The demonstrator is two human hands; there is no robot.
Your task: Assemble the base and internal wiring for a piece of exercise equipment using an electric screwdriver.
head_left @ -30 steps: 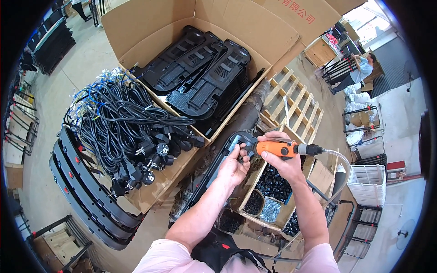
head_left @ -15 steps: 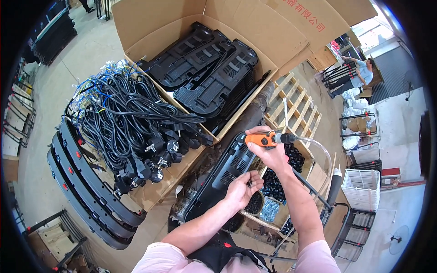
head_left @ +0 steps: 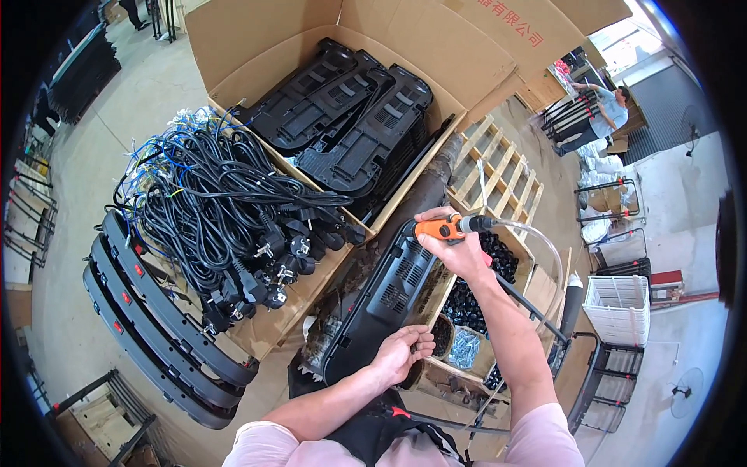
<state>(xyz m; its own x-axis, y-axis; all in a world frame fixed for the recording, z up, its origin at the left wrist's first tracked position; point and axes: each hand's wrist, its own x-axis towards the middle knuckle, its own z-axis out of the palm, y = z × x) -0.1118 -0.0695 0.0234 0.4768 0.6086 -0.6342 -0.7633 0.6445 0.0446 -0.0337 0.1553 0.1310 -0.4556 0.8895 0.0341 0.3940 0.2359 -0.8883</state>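
My right hand (head_left: 457, 245) is wrapped round an orange and black power screwdriver (head_left: 440, 228), with a clear hose (head_left: 537, 233) running from its back end. The tool's nose is at the far end of a long black plastic housing (head_left: 364, 315) with vent slots; the exact contact point is hidden. My left hand (head_left: 401, 354) is curled closed beside the near right edge of the housing, and what its fingers hold, if anything, cannot be made out. Close to it are a bin of small dark screws (head_left: 441, 336) and a bin of silvery metal parts (head_left: 464, 348).
Left of the housing lies a heap of black power cords (head_left: 222, 210) with plugs. A cardboard box (head_left: 268, 50) holds black plastic panels (head_left: 354, 148). Curved dark parts (head_left: 148, 311) stand at left. Black pieces (head_left: 467, 307) fill a wooden tray. Behind are a pallet (head_left: 498, 167) and a person (head_left: 607, 117).
My left hand has turned from palm-up with loosely bent fingers to curled closed, and moved slightly nearer me. My right hand and the screwdriver have shifted slightly toward the housing's far end.
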